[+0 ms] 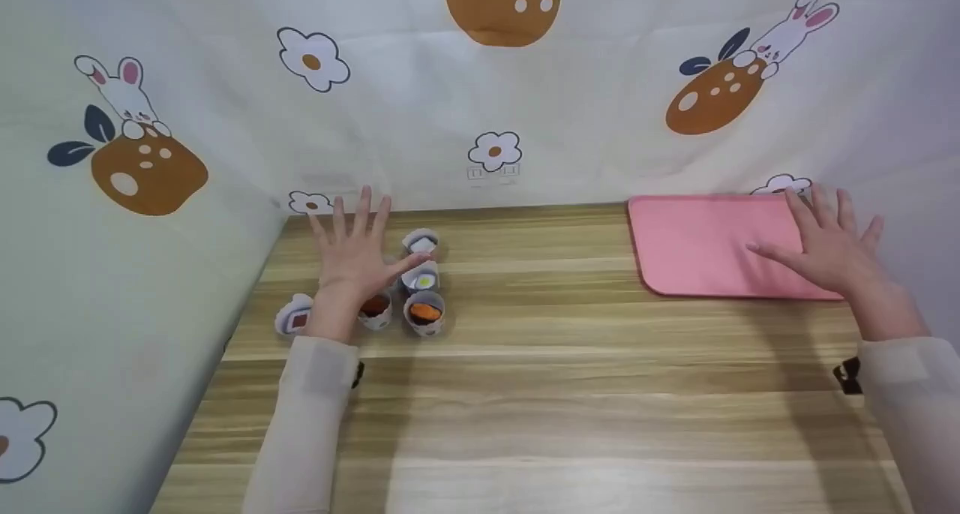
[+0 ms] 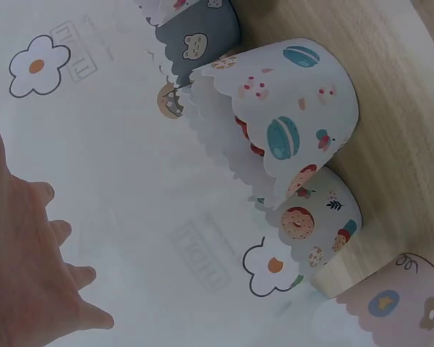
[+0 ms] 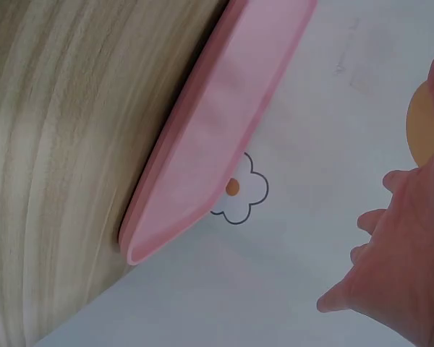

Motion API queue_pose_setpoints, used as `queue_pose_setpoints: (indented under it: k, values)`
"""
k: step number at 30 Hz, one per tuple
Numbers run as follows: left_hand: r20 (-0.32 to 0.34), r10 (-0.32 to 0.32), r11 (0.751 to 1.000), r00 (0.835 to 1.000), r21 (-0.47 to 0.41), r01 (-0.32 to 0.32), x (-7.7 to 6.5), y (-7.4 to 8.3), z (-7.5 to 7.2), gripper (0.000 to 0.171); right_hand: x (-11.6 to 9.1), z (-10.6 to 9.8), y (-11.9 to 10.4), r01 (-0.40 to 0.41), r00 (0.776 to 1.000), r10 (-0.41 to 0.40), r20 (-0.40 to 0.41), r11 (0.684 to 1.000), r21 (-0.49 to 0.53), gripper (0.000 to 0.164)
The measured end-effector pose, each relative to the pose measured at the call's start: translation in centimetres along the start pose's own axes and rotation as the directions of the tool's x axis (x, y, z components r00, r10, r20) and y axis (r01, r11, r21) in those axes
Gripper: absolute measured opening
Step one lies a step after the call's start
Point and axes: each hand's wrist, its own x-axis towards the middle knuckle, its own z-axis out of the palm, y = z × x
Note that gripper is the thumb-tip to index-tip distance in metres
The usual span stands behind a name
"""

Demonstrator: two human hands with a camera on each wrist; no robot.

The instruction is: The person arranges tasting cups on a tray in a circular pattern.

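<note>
My left hand (image 1: 352, 263), fingers spread wide, hovers above several small paper baking cups at the left and holds nothing. A cup with an orange piece (image 1: 426, 314) stands nearest on its right. Behind that are a cup with a white and yellow piece (image 1: 424, 282) and a cup with a white piece (image 1: 421, 244). Partly under the wrist are a cup with a reddish-brown piece (image 1: 375, 306) and a cup with a brown square (image 1: 298, 319). At the right, my right hand (image 1: 836, 251) is spread above the pink tray (image 1: 705, 247), holding nothing.
The cups and tray stand on a wood-grain table (image 1: 540, 394). A pale cloth (image 1: 405, 109) printed with rabbits, oranges and flowers hangs along the back and sides. In the left wrist view, a macaron-printed cup (image 2: 318, 94) overlaps a doughnut-printed one (image 2: 322, 224).
</note>
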Motion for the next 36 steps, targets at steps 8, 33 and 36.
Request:
queue_pose_setpoints:
  k: [8, 33, 36]
  values:
    - [0.017, -0.009, 1.0, 1.0, -0.011, 0.009, -0.4, -0.2, 0.4, 0.115, -0.5, 0.3, 0.9, -0.042, 0.999, 0.042, 0.009, 0.999, -0.025, 0.104]
    - [0.041, -0.016, 0.994, 0.999, -0.103, 0.02, -1.6, 0.4, 0.5, 0.112, -1.4, 1.9, 4.3, -0.108, 0.994, 0.108, 0.002, 0.993, 0.046, 0.104]
    - [0.04, -0.022, 0.994, 0.999, -0.107, 0.026, -1.7, 0.5, 0.4, 0.11, -1.4, 1.9, 4.6, -0.101, 0.995, 0.1, 0.006, 0.994, 0.049, 0.103]
